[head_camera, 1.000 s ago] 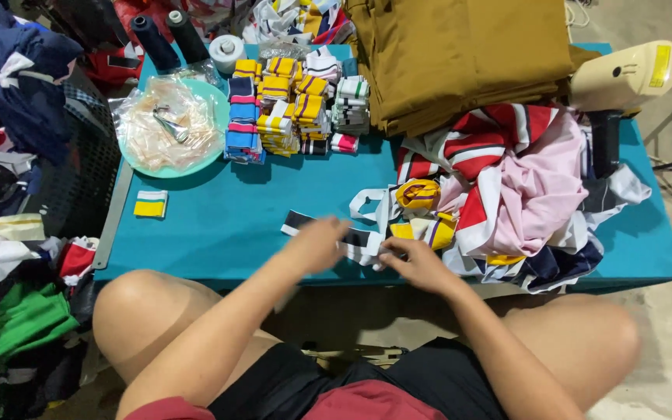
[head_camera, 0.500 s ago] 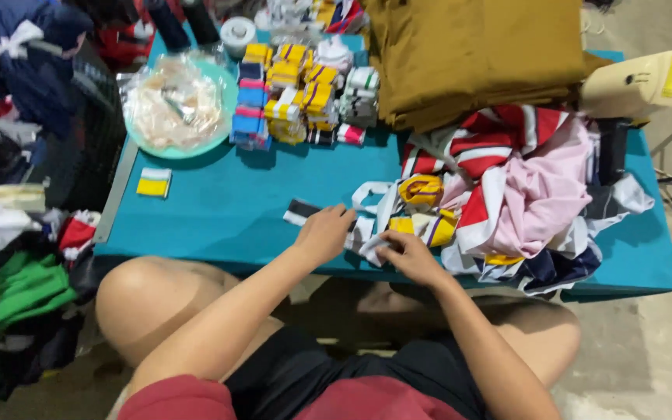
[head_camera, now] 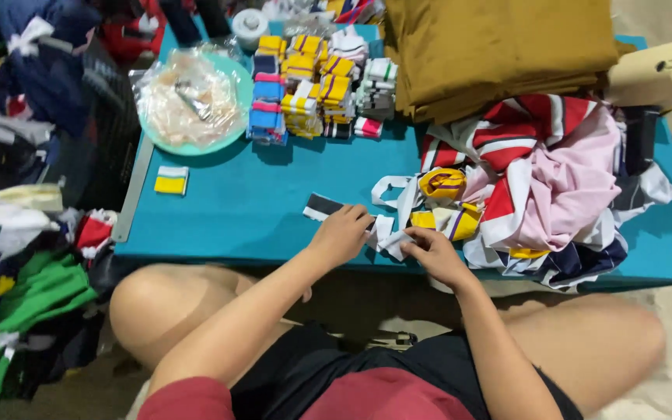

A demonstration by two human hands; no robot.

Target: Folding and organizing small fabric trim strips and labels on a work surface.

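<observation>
View from above of a seated person with bare knees at a low teal tabletop (head_camera: 258, 210). The left hand (head_camera: 341, 233) rests palm down at the near edge, fingers curled over a small black and white fabric strip (head_camera: 322, 206) that lies flat on the tabletop; the grip looks closed on it, pressing rather than lifting. The right hand (head_camera: 437, 253) is just beside it, its grip pinched on a folded white strip (head_camera: 393, 239), which is the loose end of a white band looping back into a heap of cloth. The two hands are near each other, almost touching.

That heap (head_camera: 546, 187), red, white, pink and navy with yellow trim pieces, covers the right half of the tabletop. Behind it lies a thick folded stack of mustard-brown fabric (head_camera: 499, 47). At the far middle stand rows of small bundled trim strips (head_camera: 313, 85), yellow, blue, pink, white and black, packed close together. To their left is a pale green plate (head_camera: 231, 132) holding a crumpled clear plastic bag; what is inside is hard to make out, perhaps small metal parts. A single small yellow and white patch (head_camera: 171, 180) lies alone near the left edge. A cream-coloured machine part (head_camera: 659, 74) juts in at the far right. Mixed clothing is piled on the floor at left (head_camera: 33, 295)
</observation>
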